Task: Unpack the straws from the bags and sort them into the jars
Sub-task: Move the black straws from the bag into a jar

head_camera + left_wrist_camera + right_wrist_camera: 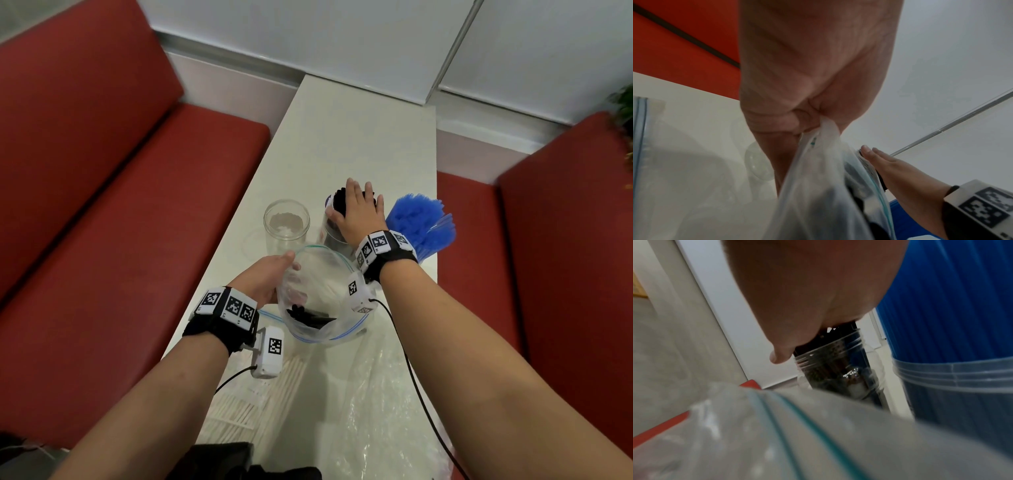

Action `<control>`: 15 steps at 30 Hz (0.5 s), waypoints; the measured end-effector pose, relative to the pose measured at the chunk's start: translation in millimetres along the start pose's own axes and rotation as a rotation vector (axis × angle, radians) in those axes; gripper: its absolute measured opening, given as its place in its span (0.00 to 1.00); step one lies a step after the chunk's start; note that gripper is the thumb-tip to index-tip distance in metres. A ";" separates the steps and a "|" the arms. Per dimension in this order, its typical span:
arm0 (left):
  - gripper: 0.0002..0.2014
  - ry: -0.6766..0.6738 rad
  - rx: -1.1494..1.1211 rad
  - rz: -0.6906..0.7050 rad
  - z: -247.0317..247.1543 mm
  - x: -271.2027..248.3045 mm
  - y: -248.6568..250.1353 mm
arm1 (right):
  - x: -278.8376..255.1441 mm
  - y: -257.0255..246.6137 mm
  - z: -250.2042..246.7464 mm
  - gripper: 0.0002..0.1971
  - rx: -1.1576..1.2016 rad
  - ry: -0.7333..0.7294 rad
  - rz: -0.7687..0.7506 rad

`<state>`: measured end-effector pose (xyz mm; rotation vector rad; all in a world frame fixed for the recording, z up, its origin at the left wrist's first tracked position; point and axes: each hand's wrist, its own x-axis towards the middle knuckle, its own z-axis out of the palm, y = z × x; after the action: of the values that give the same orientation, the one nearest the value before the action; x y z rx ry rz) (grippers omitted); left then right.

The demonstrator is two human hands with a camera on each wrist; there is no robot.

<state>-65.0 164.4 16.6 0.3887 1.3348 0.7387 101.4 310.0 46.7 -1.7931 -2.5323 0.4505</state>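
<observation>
The black straws (339, 200) stood bunched in a clear jar (840, 368) at the middle of the white table (342, 137), and my right hand (359, 212) lay flat on their tops, fingers straight, thumb down by the jar's rim. The right wrist view showed what the head view hid: the jar's threaded neck, the dark straws packed inside it, and my thumb (780, 356) just beside the rim rather than wrapped round it. A few more black straws (308, 313) lay at the bottom of the zip bag (318, 294), which I held open and upright near me. From the head view my left hand (265, 279) only seemed to rest on the bag's mouth; the left wrist view showed the fingers (789, 118) curled and pinching the bag's edge tightly. Just left of the black-straw jar stood an empty clear jar (286, 228); to the right, a jar of blue straws (419, 222) fanned outward. White straws (253, 401) lay in another bag at the table's near left, beside a crumpled plastic bag (380, 394). Red benches (120, 205) flanked the table.
</observation>
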 end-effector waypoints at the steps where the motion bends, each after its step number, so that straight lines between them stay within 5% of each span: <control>1: 0.21 0.007 0.006 -0.003 0.5 -0.5 -0.5 | -2.0 0.4 -2.7 0.39 0.022 0.000 0.010; 6: 0.21 0.029 0.012 0.013 2.1 -6.0 -1.2 | -27.3 -8.2 -25.4 0.26 0.393 0.370 -0.076; 8: 0.20 0.033 0.011 0.019 4.0 -9.0 -2.2 | -49.8 -19.9 -32.2 0.17 0.615 0.394 -0.160; 11: 0.20 0.065 0.041 0.026 9.4 -9.7 -3.1 | -85.4 -35.7 -27.1 0.13 0.788 0.038 -0.226; 15: 0.27 0.113 0.263 -0.033 10.3 -6.7 -7.3 | -113.4 -39.3 -3.6 0.13 0.479 -0.390 -0.217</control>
<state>-53.6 156.2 19.0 0.5393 1.5476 0.5646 104.9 194.0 77.4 -1.3439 -2.4919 1.3689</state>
